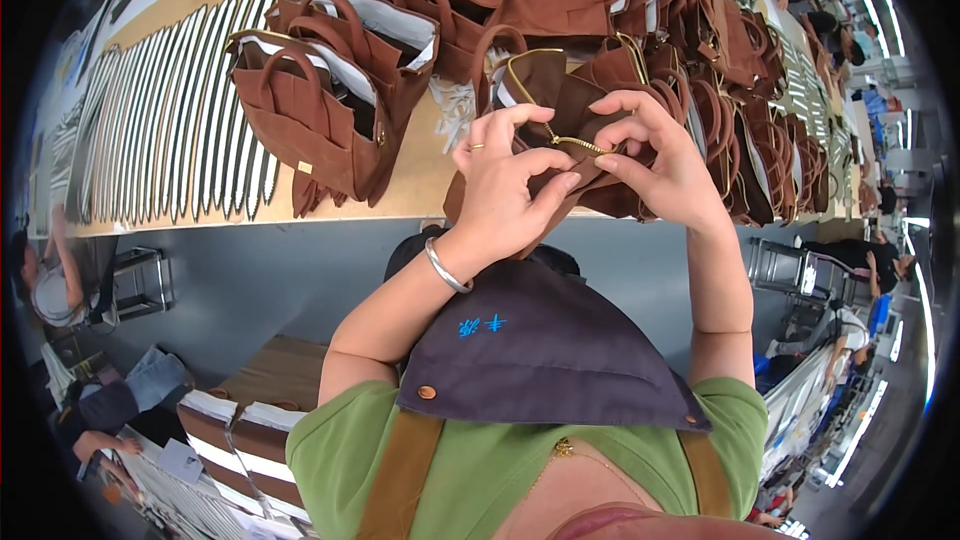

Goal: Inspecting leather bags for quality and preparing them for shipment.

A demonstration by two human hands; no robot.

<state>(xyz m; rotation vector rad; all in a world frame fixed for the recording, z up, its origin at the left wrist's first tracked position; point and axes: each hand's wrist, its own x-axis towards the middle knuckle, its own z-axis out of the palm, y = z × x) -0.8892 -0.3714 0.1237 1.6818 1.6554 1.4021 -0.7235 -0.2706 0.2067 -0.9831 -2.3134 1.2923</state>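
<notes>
In front of me at the table's near edge is a brown handbag [538,78], its mouth gaping and edged with gold zipper teeth. Both of my hands are at this opening. A short curved length of gold zipper [578,143] spans the gap between them. My left hand [500,185], with a ring and a silver bangle, is closed on the handbag's edge beside the zipper; the exact grip is partly hidden. On the other side, my right hand [662,162] pinches the zipper's right end between thumb and fingers. The lower part of the handbag is behind my hands.
Brown handbags with white linings [310,110] stand left of my hands. More brown bags [735,130] are packed closely to the right. Striped zipper strips [185,120] lie in a row on the tan table [345,225]. White scraps [455,110] lie between the bags. Other people work farther off.
</notes>
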